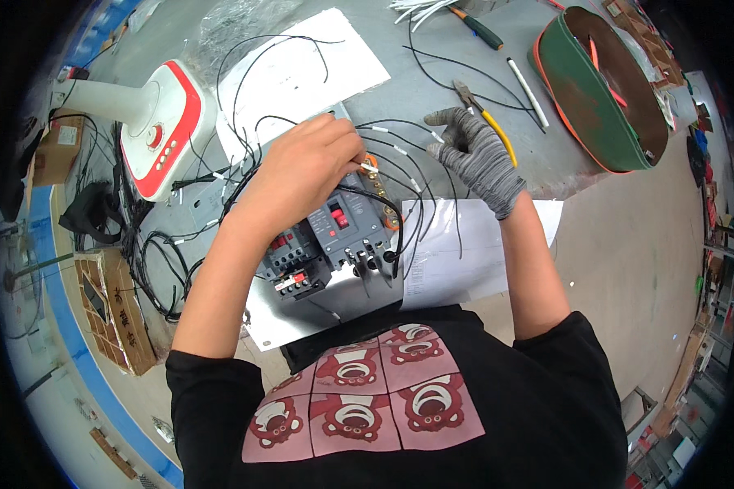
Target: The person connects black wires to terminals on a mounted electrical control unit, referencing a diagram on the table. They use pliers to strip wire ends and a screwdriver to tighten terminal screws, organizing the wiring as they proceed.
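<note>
My bare left hand [314, 163] reaches over a metal mounting plate [277, 322] that carries a grey circuit breaker [347, 224] with a red toggle. Its fingers are closed beside a brass terminal strip [377, 183], at a black wire with a white marker sleeve [369, 168]; the thumb is mostly hidden. To the right, my right hand [473, 155], in a grey knitted glove, has its fingers bent round another sleeved black wire [400, 124]. Several black wires [420, 183] arc between both hands. Smaller switchgear [289, 253] with red parts sits left of the breaker.
Yellow-handled pliers [497, 134] lie beside the gloved hand. Beyond are a white marker pen [528, 91], a screwdriver [477, 28] and a green bin [579, 90]. A white-and-red fan base [163, 130] stands left. Paper sheets [473, 253] and bundled black cables [151, 269] lie around.
</note>
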Demonstrator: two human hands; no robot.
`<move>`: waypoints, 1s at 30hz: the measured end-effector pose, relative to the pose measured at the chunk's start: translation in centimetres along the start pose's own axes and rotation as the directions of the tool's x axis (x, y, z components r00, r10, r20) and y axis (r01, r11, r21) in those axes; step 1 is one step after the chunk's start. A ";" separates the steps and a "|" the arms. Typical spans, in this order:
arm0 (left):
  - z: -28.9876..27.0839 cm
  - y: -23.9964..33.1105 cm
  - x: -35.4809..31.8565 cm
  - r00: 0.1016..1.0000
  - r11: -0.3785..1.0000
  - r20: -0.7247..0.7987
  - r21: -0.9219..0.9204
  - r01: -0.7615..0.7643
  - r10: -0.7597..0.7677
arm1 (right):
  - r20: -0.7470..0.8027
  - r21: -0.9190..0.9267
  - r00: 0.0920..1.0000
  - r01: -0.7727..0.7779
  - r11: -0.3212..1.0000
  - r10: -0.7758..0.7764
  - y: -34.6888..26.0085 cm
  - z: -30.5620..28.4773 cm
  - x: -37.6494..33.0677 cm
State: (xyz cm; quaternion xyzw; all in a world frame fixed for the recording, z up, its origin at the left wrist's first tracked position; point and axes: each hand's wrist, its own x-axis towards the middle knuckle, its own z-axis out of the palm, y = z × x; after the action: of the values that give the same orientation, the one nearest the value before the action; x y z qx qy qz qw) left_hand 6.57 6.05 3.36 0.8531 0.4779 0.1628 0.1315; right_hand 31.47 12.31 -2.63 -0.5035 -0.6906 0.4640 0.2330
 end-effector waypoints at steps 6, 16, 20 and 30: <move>-0.2 0.1 -0.2 1.000 1.000 -0.009 -0.008 -0.003 0.003 | 0.268 0.107 0.964 -0.021 0.994 -0.009 -0.4 0.6 2.7; -0.3 0.2 -0.7 0.998 1.000 -0.062 0.003 -0.022 0.023 | 0.361 0.051 0.931 0.032 0.998 -0.048 -3.5 0.2 4.3; -0.2 0.1 -0.8 0.997 1.000 -0.076 0.008 -0.023 0.023 | 0.352 0.051 0.933 0.061 0.997 -0.075 -3.7 0.4 3.8; -0.1 0.1 -1.1 0.992 0.999 -0.122 0.021 -0.027 0.030 | 0.335 0.064 0.936 0.086 0.994 -0.102 -3.7 0.6 3.8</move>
State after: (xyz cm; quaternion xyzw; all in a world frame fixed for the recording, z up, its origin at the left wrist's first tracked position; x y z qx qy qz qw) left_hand 6.13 5.08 3.32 0.8495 0.4744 0.2118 0.0913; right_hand 27.76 15.26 -0.19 -0.3770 -0.7321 0.5485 0.1451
